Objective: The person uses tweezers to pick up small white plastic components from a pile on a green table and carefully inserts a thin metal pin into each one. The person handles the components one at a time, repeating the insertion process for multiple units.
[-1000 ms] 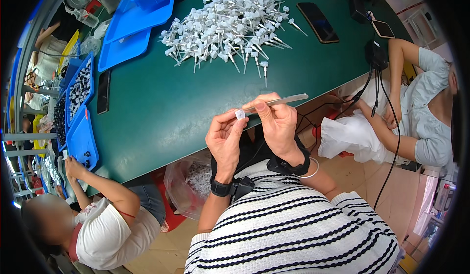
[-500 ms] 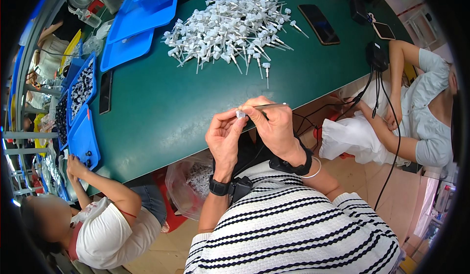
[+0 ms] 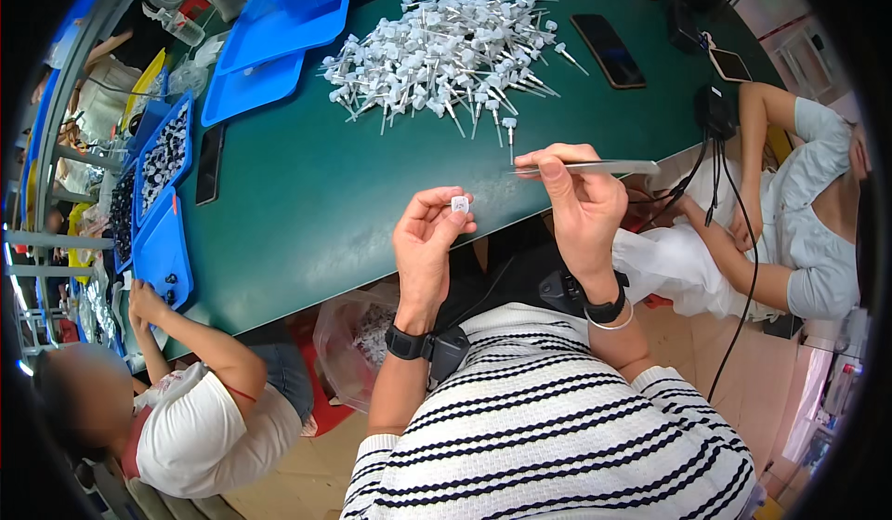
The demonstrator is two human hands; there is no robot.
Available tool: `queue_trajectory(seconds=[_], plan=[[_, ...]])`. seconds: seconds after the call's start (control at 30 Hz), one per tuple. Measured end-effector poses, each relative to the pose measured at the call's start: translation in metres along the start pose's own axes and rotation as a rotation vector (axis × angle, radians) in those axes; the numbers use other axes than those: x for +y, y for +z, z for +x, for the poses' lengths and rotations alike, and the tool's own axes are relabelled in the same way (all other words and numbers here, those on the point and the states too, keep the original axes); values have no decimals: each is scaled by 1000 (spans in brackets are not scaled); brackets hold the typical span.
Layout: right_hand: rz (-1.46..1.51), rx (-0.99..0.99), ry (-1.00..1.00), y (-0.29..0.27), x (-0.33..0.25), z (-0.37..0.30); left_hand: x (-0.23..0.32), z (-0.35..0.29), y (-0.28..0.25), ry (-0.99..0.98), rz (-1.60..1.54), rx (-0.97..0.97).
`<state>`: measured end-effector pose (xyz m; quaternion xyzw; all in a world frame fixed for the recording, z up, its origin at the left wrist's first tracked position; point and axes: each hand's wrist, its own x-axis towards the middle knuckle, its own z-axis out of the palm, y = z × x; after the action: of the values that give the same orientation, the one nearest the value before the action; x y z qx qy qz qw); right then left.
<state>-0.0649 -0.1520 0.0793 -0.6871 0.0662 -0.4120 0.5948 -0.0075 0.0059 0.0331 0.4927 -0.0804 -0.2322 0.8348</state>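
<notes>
Between the thumb and fingers of my left hand (image 3: 429, 236) is a small white squarish plastic part (image 3: 459, 204), with faint dark marks on its face. My right hand (image 3: 583, 206) grips a pair of metal tweezers (image 3: 609, 167), their tips pointing left, apart from the white part. Beyond my hands a large heap of small white plastic parts with thin metal stems (image 3: 446, 51) covers the far middle of the green table (image 3: 307, 204). One such stemmed part (image 3: 509, 128) lies at the near edge of the heap, close beyond the tweezer tips.
Blue trays (image 3: 255, 92) overlap at the far left. A black phone (image 3: 609, 51) lies right of the heap; another phone (image 3: 210, 165) lies left. A co-worker (image 3: 204, 408) sits at left by blue bins of small parts (image 3: 163, 162), another person (image 3: 790, 213) at right near hanging black cables (image 3: 743, 204).
My right hand has moved away to the right and farther out with the tweezers, apart from my left hand. The white part stays in my left fingers, now facing up more visibly.
</notes>
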Motion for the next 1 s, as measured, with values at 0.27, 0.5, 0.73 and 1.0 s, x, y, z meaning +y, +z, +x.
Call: queue_trajectory(seconds=[0.27,0.5,0.73,1.0], plan=[[-33,-90,91,-10,33,-20,10,-14,1,-19,-34,41],[67,-22,144,-29,46,-22,46,-130,-74,3,320,369],[29,94,183,-44,74,-4,41,-159,-117,-1,1474,307],[-160,167,121,-40,90,-5,31,57,68,391,1152,-85]])
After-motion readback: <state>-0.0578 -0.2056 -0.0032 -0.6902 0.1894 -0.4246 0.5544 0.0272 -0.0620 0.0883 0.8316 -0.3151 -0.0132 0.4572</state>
